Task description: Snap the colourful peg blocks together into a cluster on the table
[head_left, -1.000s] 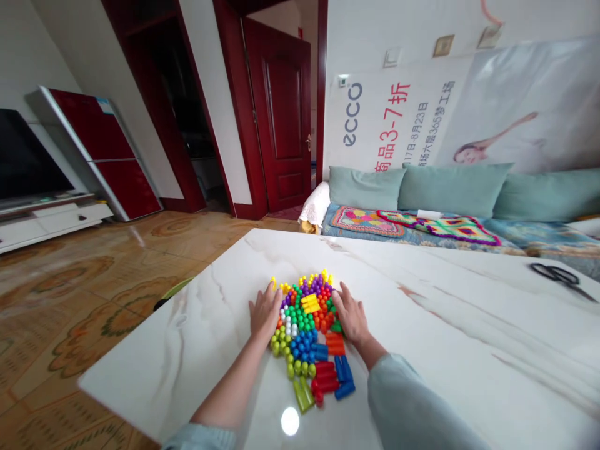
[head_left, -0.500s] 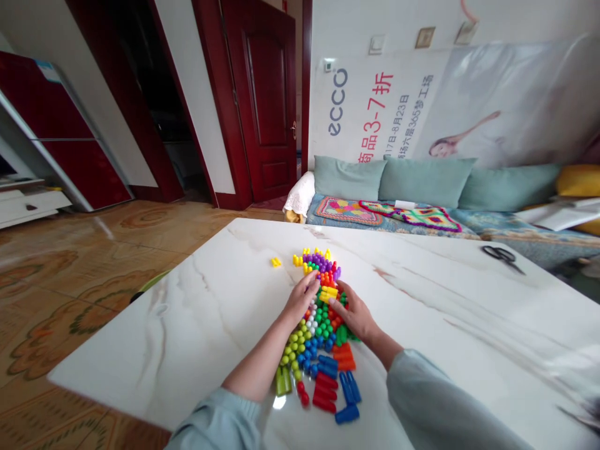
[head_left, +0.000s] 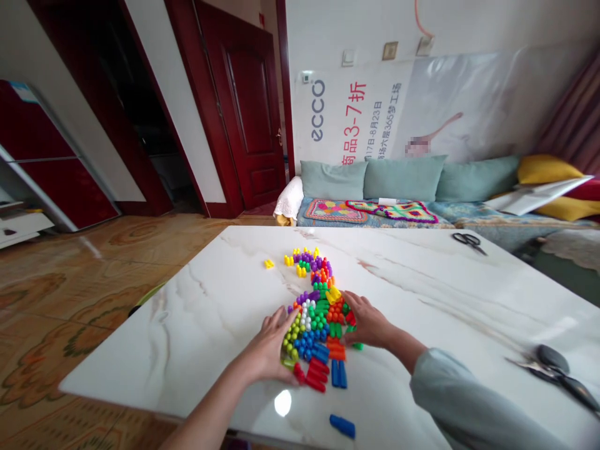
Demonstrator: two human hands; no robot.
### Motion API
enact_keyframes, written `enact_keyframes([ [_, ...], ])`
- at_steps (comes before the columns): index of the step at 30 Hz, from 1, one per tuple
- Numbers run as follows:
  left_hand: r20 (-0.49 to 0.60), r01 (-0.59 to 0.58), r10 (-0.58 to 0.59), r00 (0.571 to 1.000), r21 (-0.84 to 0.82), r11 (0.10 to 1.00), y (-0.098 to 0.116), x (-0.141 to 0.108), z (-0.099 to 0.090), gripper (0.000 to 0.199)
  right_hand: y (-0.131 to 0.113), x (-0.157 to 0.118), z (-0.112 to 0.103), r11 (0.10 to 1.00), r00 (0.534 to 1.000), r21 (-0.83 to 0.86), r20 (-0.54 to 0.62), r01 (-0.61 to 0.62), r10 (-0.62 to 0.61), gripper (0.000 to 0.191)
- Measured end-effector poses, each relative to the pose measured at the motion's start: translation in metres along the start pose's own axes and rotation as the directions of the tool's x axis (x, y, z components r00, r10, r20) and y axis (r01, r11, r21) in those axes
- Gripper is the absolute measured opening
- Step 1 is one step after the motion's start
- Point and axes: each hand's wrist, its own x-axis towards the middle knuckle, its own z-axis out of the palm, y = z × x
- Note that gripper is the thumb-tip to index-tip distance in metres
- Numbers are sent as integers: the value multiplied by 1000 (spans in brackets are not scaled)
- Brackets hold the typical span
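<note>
Bullet-shaped plastic building blocks in many colours form a long, figure-like cluster on the white marble-look table (head_left: 210, 312). My left hand (head_left: 269, 347) rests along the cluster's lower left side, fingers spread, against the lime-green blocks (head_left: 291, 334) and red blocks (head_left: 317, 374). On the right side, my right hand (head_left: 370, 322) is open, its fingertips by the yellow block (head_left: 333, 295) and orange blocks (head_left: 336, 349). White blocks (head_left: 307, 314) and dark blue blocks (head_left: 312, 345) lie between the hands. Purple blocks (head_left: 307, 257) curve at the far end.
A single blue block (head_left: 342, 426) lies apart near the front edge, and a small yellow block (head_left: 269, 264) sits to the left. Black-handled scissors (head_left: 469, 240) lie at the far right; another pair of scissors (head_left: 553, 369) is nearer. A sofa (head_left: 375, 212) stands behind the table.
My hands have moved from the cluster's middle to its lower sides and spread apart. The cluster sits farther from the loose blue block. The camera has turned right.
</note>
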Motion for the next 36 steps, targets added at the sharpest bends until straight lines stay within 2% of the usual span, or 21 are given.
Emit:
enact_keyframes([
  [3, -149, -32, 31, 988, -3, 999, 18, 15, 20, 128, -15, 11, 5, 998, 999, 49, -21, 36, -35, 108],
  [7, -329, -75, 46, 943, -78, 994, 21, 49, 27, 106, -24, 21, 11, 970, 996, 242, -92, 1, 22, 93],
  [9, -435, -136, 45, 899, -180, 974, 21, 63, 27, 92, -26, 25, 12, 923, 987, 385, -142, -17, 77, 78],
  [12, -530, -255, 30, 847, -357, 899, 30, 71, 22, 74, -29, 23, 3, 812, 983, 582, -124, -36, 133, 65],
  [13, -530, -287, 48, 847, -378, 880, 35, 68, 19, 74, -31, 20, -2, 809, 985, 587, -111, -41, 131, 64],
  [14, -513, -312, 99, 853, -348, 884, 39, 63, 16, 75, -33, 15, -7, 851, 985, 523, -130, -32, 117, 65],
  [16, -423, -340, 227, 877, -215, 915, 42, 47, 10, 74, -38, 0, -17, 972, 982, 236, -185, 16, 29, 69],
  [18, -302, -326, 283, 910, -102, 940, 39, 26, 10, 69, -44, -21, -22, 994, 975, 0, -196, 108, -106, 68],
  [19, -238, -309, 288, 928, -59, 949, 35, 16, 12, 72, -48, -34, -21, 980, 968, -61, -161, 188, -195, 66],
  [21, -128, -269, 269, 955, 16, 963, 24, -1, 21, 86, -54, -59, -13, 929, 932, -95, -21, 358, -361, 68],
  [22, -94, -246, 250, 964, 50, 968, 18, -8, 26, 94, -55, -71, -6, 908, 913, -93, 49, 408, -405, 73],
  [24, -87, -193, 202, 975, 109, 975, 8, -16, 36, 103, -57, -88, 11, 911, 916, -106, 110, 398, -387, 89],
  [27, -104, -180, 195, 975, 141, 973, 7, -19, 47, 107, -54, -94, 34, 942, 954, -151, 43, 300, -297, 106],
  [31, -40, -321, 327, 944, 111, 941, 23, -13, 57, 121, -51, -78, 47, 936, 946, -143, 3, 321, -324, 97],
  [34, -112, -334, 343, 933, 88, 938, 32, -4, 65, 125, -50, -66, 49, 912, 917, -111, -13, 394, -398, 87],
  [36, -181, -333, 339, 923, 66, 941, 34, 2, 68, 118, -50, -60, 49, 892, 895, -104, -31, 439, -445, 76],
])
